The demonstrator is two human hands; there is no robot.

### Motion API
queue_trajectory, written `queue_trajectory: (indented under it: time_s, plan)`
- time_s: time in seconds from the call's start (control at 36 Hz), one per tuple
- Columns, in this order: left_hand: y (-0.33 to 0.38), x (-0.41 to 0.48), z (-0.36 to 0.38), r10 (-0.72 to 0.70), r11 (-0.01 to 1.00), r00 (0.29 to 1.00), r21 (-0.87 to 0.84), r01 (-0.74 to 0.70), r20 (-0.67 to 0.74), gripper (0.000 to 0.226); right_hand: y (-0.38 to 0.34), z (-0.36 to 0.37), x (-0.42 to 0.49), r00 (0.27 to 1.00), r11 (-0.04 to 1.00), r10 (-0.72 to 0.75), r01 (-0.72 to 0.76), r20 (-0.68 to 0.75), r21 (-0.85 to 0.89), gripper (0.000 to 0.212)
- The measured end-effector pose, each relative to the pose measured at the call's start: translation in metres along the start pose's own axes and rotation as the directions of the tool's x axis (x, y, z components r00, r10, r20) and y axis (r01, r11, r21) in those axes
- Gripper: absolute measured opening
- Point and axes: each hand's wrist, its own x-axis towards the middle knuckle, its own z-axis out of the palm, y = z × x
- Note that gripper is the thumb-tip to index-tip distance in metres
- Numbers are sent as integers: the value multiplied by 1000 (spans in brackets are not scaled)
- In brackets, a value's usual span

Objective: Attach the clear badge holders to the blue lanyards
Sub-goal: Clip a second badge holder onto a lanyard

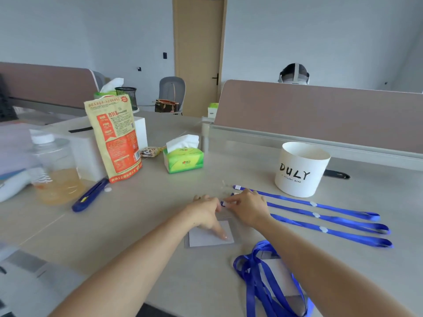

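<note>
While the left hand (203, 213) pins a clear badge holder (206, 239) to the surface (148, 216), the right hand's (248, 209) fingers pinch a blue lanyard's (332, 232) clip (224, 203). Left fingers curl — whether they grasp anything, I cannot tell.

Middle: badge holder (210, 236) flat on the desk (137, 213), under my left hand (204, 212).
Right: three lanyards (320, 217) side by side, my right hand (248, 209) at their near ends.
Behind lanyards: tub (302, 169).
Nearest me: lanyard heap (263, 271), beside my right forearm.
Left: knife (90, 195) before the pouch (116, 138), bottle (55, 165) further left.
Behind hands: tissue pack (183, 157).
</note>
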Motion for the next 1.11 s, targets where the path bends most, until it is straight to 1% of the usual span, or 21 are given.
queue_trajectory:
  time_s: [0.06, 0.17, 0.31, 0.36, 0.42, 0.47, 0.5, 0.58, 0.64, 0.69, 0.75, 0.83, 0.92, 1.0, 1.11]
  plan:
    - [-1, 1, -3, -25, 1000, 1000, 8, 25, 16, 84, -1, 3, 1, 1000, 999, -9, 9, -15, -32, 29]
    - [-4, 2, -7, -71, 997, 994, -21, 72, 79, 84, -4, 2, 1, 996, 1000, 0, 1, -84, 14, 21]
    - [0, -1, -10, -81, 997, 993, -7, 82, 88, 79, -5, -4, 0, 999, 996, 33, -31, -15, 81, 18]
    - [1, -1, -11, -89, 996, 992, 8, 88, 94, 77, -3, -8, -2, 998, 988, 51, -55, 30, 145, 13]
    - [-1, 2, -11, -78, 997, 990, 8, 78, 116, 65, 0, -12, -4, 997, 976, 58, -67, 49, 205, 8]
    - [-1, 4, -11, -53, 998, 990, -15, 55, 128, 51, 5, -17, -7, 997, 968, 63, -72, 42, 241, 10]
    - [0, 5, -11, -44, 998, 992, -34, 48, 120, 50, 8, -20, -9, 997, 965, 65, -73, 38, 250, 10]
    - [-1, 6, -9, -23, 994, 1000, -106, 25, 20, 62, 21, -30, -14, 997, 959, 69, -78, 42, 273, 7]
    - [0, 10, -4, -3, 982, 999, -190, -7, -52, 61, 31, -36, -20, 994, 933, 91, -107, 62, 343, 10]
    - [5, 15, 1, 23, 966, 993, -253, -52, -116, 60, 39, -42, -27, 989, 915, 124, -143, 75, 378, 15]
    - [14, 18, 6, 85, 959, 974, -249, -138, -209, 60, 46, -45, -33, 988, 910, 142, -153, 57, 385, 17]
    - [28, 21, 14, 193, 922, 908, -249, -297, -372, 59, 49, -46, -43, 986, 881, 168, -148, -5, 450, 16]
    - [31, 24, 25, 261, 886, 821, -212, -412, -507, 58, 53, -42, -51, 974, 853, 205, -129, -97, 506, 15]
    - [29, 27, 32, 331, 862, 744, -135, -489, -580, 61, 55, -39, -55, 953, 833, 239, -104, -184, 543, 18]
    - [26, 27, 31, 390, 844, 682, -55, -533, -619, 63, 53, -42, -54, 946, 827, 231, -67, -228, 559, 17]
